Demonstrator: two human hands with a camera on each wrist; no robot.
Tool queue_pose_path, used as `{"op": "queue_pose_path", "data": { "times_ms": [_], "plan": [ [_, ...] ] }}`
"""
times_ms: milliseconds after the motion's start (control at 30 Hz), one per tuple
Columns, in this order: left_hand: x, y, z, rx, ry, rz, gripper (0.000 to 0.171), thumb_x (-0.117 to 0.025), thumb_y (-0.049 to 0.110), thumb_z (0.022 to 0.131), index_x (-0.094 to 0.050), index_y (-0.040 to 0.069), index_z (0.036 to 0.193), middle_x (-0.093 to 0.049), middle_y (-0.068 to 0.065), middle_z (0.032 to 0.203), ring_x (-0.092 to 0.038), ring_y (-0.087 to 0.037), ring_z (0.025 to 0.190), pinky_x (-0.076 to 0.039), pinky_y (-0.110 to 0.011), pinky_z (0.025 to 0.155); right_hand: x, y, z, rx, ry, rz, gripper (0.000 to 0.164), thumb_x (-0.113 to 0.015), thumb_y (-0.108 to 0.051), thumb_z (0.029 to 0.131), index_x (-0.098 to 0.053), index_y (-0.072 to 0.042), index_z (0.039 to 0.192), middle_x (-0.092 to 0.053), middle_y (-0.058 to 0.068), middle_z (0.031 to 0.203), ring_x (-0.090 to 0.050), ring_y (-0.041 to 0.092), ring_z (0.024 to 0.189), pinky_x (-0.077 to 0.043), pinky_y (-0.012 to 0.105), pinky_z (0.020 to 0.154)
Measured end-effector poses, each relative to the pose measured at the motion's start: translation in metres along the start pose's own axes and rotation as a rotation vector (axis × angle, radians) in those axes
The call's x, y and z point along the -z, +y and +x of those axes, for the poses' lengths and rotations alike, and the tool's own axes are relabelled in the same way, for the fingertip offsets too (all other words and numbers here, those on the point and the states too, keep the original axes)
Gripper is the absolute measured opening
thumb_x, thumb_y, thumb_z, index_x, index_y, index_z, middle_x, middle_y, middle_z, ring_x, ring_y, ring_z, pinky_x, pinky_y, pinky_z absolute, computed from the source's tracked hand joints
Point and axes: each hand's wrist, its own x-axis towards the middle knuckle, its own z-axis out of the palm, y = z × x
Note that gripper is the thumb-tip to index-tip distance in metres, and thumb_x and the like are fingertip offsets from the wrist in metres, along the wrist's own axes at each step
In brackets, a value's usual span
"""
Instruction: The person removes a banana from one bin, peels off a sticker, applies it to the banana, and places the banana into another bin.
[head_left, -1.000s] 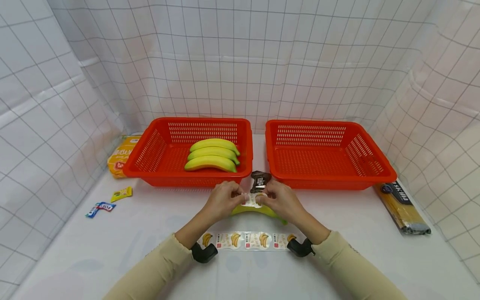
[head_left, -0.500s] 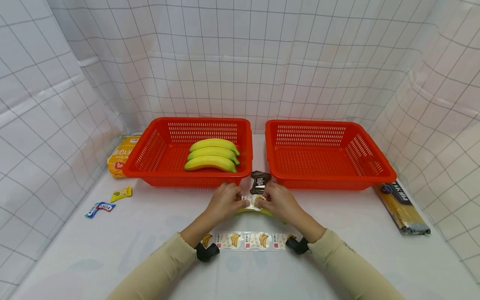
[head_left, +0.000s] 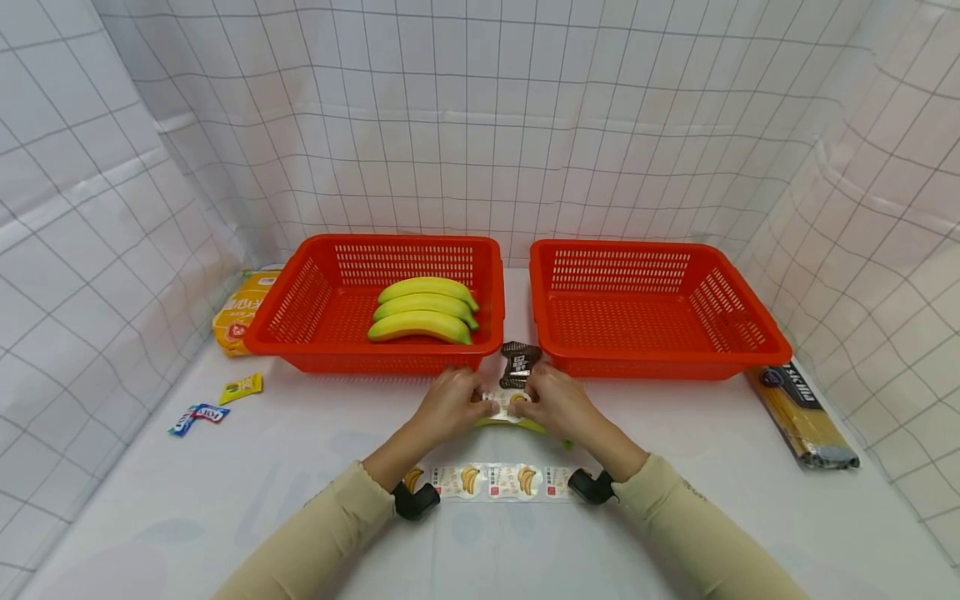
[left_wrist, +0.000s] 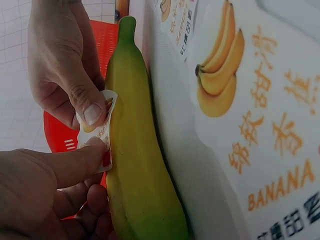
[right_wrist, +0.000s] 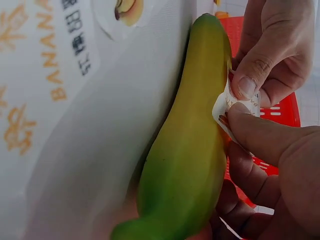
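A yellow-green banana (head_left: 512,423) lies crosswise on the white table, its stem to the right. A white sticker (head_left: 502,404) printed with bananas lies against its upper side. My left hand (head_left: 450,402) pinches the sticker's left end, and my right hand (head_left: 558,402) pinches the right end. In the left wrist view the left thumb (left_wrist: 90,154) and right thumb (left_wrist: 90,107) lie flat on the sticker close together, other fingers curled behind. The right wrist view shows one sticker edge standing off the banana (right_wrist: 187,130). Nearer me lies a strip of banana stickers (head_left: 480,482).
Behind my hands stand two red baskets, the left one (head_left: 300,354) with three bananas (head_left: 423,310), the right one (head_left: 660,364) bare inside. A dark wrapped snack (head_left: 519,364) lies between them. Small candies (head_left: 242,388) and an orange packet (head_left: 242,312) are left, a spaghetti pack (head_left: 806,417) right.
Both hands have shifted slightly nearer each other and lower over the banana since a second ago, bringing the sticker against it. Over the last half second they have barely moved.
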Motion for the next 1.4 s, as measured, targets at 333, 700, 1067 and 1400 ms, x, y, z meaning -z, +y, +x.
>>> {"op": "queue_pose_path", "data": {
  "times_ms": [333, 700, 1067, 1400],
  "plan": [
    [-0.003, 0.002, -0.004, -0.012, 0.010, 0.022, 0.023, -0.077, 0.023, 0.076, -0.061, 0.008, 0.070, -0.054, -0.003, 0.071, -0.045, -0.019, 0.075, -0.035, -0.030, 0.067, -0.002, 0.000, -0.005, 0.023, 0.016, -0.026, 0.033, -0.077, -0.032, 0.077, -0.053, -0.012, 0.065, -0.048, 0.001, 0.073, -0.042, 0.013, 0.065, -0.033, 0.025, 0.058],
    [-0.008, -0.001, -0.008, -0.022, 0.055, 0.060, 0.023, -0.079, 0.022, 0.074, -0.060, 0.009, 0.071, -0.056, -0.004, 0.077, -0.049, -0.021, 0.079, -0.042, -0.035, 0.074, -0.007, 0.007, -0.009, 0.093, 0.112, 0.029, 0.032, -0.079, -0.026, 0.074, -0.050, -0.012, 0.074, -0.046, 0.000, 0.072, -0.041, 0.012, 0.066, -0.032, 0.023, 0.058],
    [-0.011, -0.005, -0.020, -0.078, 0.146, -0.024, 0.024, -0.076, 0.008, 0.076, -0.057, 0.017, 0.086, -0.054, -0.004, 0.089, -0.046, -0.020, 0.087, -0.038, -0.033, 0.076, -0.010, 0.019, -0.022, 0.368, 0.269, 0.036, 0.020, -0.073, -0.009, 0.079, -0.060, -0.017, 0.092, -0.052, 0.003, 0.088, -0.053, 0.015, 0.075, -0.042, 0.024, 0.066],
    [-0.014, 0.001, -0.020, -0.072, 0.147, 0.041, 0.015, -0.077, 0.019, 0.076, -0.066, 0.023, 0.085, -0.057, -0.007, 0.100, -0.046, -0.023, 0.096, -0.041, -0.037, 0.081, -0.015, 0.014, -0.021, 0.372, 0.290, -0.095, 0.015, -0.077, -0.023, 0.077, -0.072, -0.024, 0.090, -0.052, -0.001, 0.087, -0.049, 0.012, 0.076, -0.040, 0.024, 0.064]
  ]
}}
